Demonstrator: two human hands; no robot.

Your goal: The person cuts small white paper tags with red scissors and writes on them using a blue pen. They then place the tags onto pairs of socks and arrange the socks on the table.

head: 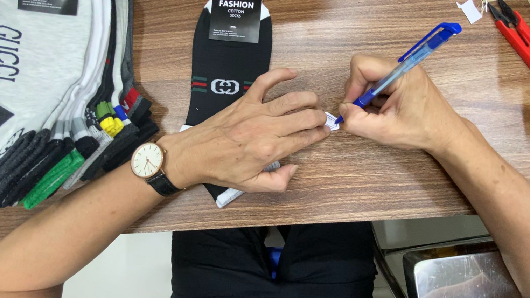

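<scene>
So here's where things stand: one black sock (224, 72) on its hanger card lies flat on the wooden table (359, 178), and the left hand (245, 142) is spread open on top of it, palm down, pinning it in place rather than gripping anything. The right hand (402, 110) is closed around a blue pen (403, 61), writing grip, with the tip down on a little white tag (331, 120) right at the sock's edge, just beside the left fingertips. I can't tell if anything's actually been marked on the tag, it's too small.

As for progress, my guess is it's somewhere in the middle. There's a big fanned pile of socks (42, 78) off to the left, all carded up, but I can't tell whether those are finished or waiting. Only this one sock is being handled.

Red snips (526, 45) and a loose white scrap (471, 10) sit at the top right, well away from both hands and untouched.
</scene>
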